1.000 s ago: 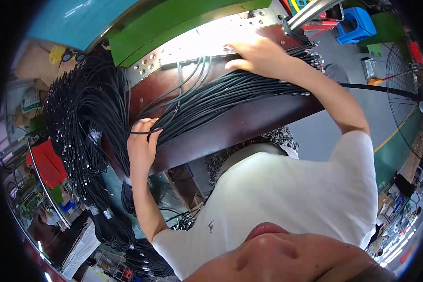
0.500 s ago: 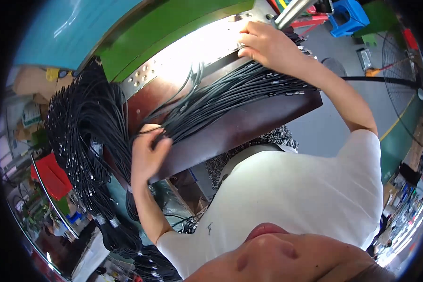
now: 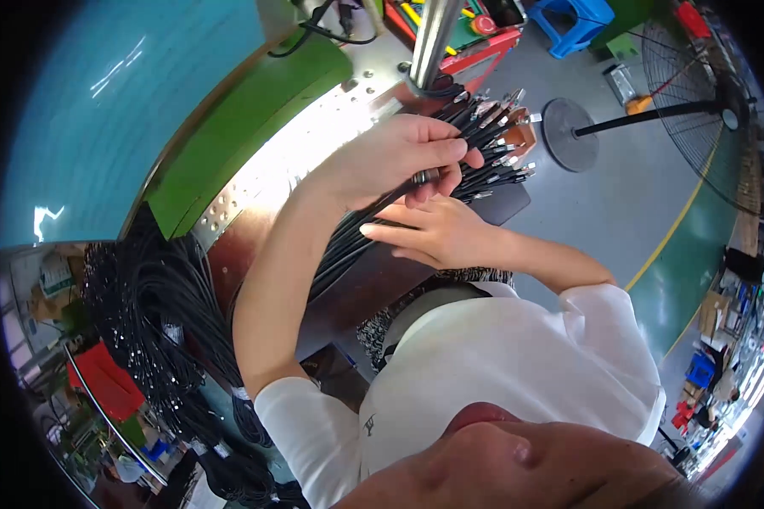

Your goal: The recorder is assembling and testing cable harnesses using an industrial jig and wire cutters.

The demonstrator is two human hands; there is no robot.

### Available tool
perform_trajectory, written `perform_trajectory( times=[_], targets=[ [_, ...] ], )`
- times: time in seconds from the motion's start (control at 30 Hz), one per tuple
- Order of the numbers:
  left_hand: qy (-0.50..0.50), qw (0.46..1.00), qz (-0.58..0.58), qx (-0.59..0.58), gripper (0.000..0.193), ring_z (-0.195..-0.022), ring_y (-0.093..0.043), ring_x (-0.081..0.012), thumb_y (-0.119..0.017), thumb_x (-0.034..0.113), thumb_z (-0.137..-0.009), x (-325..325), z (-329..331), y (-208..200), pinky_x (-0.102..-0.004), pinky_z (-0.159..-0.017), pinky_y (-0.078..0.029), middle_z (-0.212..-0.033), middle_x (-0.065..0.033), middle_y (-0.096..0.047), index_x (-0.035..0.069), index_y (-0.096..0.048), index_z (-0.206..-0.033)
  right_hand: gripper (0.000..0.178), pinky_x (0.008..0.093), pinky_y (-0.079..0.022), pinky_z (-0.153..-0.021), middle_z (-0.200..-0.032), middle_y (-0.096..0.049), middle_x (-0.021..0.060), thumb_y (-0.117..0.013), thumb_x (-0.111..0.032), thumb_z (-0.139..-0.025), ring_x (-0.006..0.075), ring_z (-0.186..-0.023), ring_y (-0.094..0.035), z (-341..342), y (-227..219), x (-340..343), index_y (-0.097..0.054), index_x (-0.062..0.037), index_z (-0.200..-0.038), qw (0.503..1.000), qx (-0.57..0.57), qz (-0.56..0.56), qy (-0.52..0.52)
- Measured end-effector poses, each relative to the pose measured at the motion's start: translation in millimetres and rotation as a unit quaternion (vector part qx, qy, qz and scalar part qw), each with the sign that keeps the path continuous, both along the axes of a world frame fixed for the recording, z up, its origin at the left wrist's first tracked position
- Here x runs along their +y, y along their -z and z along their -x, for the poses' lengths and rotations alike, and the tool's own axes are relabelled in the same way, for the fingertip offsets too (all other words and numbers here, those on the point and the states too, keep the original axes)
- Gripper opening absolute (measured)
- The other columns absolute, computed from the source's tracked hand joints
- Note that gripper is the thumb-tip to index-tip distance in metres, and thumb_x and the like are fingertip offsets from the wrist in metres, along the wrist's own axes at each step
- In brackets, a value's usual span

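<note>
My left hand is over the right part of the bench, its fingers closed on a black cable with a connector end near the fingertips. Just below it, my right hand has its fingers stretched out over the cable bundle, apparently touching it. The bundle of black cables lies along a dark brown tray. Many metal-tipped connectors stick out at its right end. My left hand and forearm hide part of the bundle.
A thick hank of black cables hangs at the left. Behind the tray stands a green-edged machine with a bright lit plate and a metal post. A pedestal fan and a blue stool are at the right.
My left hand has moved from the tray's left end to its right end, now holding a cable. My right hand has come down from the lit plate to the bundle. The view has shifted.
</note>
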State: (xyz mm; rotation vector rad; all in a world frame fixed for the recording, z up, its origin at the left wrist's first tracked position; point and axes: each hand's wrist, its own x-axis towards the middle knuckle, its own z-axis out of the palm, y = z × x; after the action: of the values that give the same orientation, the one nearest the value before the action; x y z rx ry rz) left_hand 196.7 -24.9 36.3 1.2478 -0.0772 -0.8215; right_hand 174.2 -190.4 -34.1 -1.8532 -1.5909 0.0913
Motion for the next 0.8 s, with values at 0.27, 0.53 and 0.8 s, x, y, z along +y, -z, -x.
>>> perform_trajectory(
  times=[0.27, 0.53, 0.8],
  targets=[
    [-0.310, 0.949, 0.035, 0.050, 0.025, -0.050, -0.034, -0.0026, -0.046, 0.025, -0.097, -43, 78, 10, -0.0169, -0.043, -0.023, -0.062, 0.0021, -0.045, 0.003, -0.057, -0.100, 0.027, 0.0297, -0.044, -0.083, -0.096, -0.063, 0.0060, -0.048, -0.024, -0.093, 0.0165, -0.091, -0.058, -40, -12, -23, -0.058, -0.0030, -0.107, 0.787, 0.569, -0.202, 0.131],
    [-0.333, 0.919, -0.121, -0.175, 0.039, -0.061, -0.052, -0.0108, -0.055, 0.007, -0.090, -55, 125, 62, -0.0236, -0.063, -0.045, -0.079, -0.0021, -0.062, -0.002, -0.043, -0.126, 0.041, 0.0236, -0.046, -0.068, -0.085, -0.066, 0.0066, -0.043, -0.034, -0.099, 0.0097, -0.074, -0.058, -41, -28, 28, -0.062, -0.0015, -0.084, 0.768, 0.637, -0.018, 0.067],
    [-0.256, 0.815, -0.391, -0.343, 0.080, -0.094, -0.055, -0.0270, -0.076, 0.012, -0.071, -24, 156, 47, -0.0327, -0.080, -0.046, -0.114, -0.0135, -0.053, 0.010, -0.033, -0.139, 0.037, 0.0281, -0.050, -0.068, -0.084, -0.065, 0.0088, -0.038, -0.031, -0.100, 0.0146, -0.069, -0.061, -59, -22, 31, -0.057, -0.0005, -0.093, 0.713, 0.685, -0.135, 0.062]
  ],
)
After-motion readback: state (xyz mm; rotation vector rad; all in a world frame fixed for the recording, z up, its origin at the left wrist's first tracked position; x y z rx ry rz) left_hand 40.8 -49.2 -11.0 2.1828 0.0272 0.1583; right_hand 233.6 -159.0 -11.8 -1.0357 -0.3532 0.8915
